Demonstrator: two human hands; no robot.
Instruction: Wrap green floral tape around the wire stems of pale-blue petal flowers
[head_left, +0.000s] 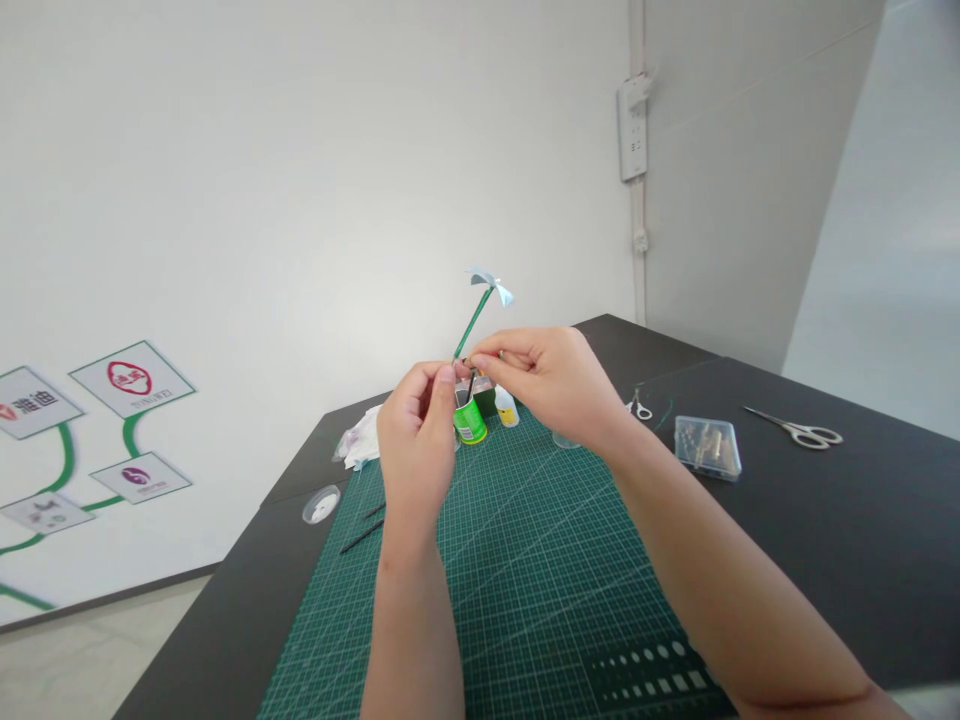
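Note:
My left hand [418, 425] is closed in a pinch around the lower end of a flower's green stem [474, 324]. The stem leans up to the right and carries pale blue petals [505, 296] at its top. My right hand [566, 380] is closed close beside the stem, thumb and forefinger pressed together. Whatever lies between those fingertips is too small to make out. Beyond the hands, a green can [471, 424] with dark tools in it stands next to a white bottle with a yellow label [508, 410].
A green cutting mat [540, 560] covers the middle of the black table [810, 520]. To the right lie a clear box of small parts [706, 447] and scissors [810, 434]. At left are a round dish [322, 505], a white bundle [364, 438] and dark sticks [362, 535].

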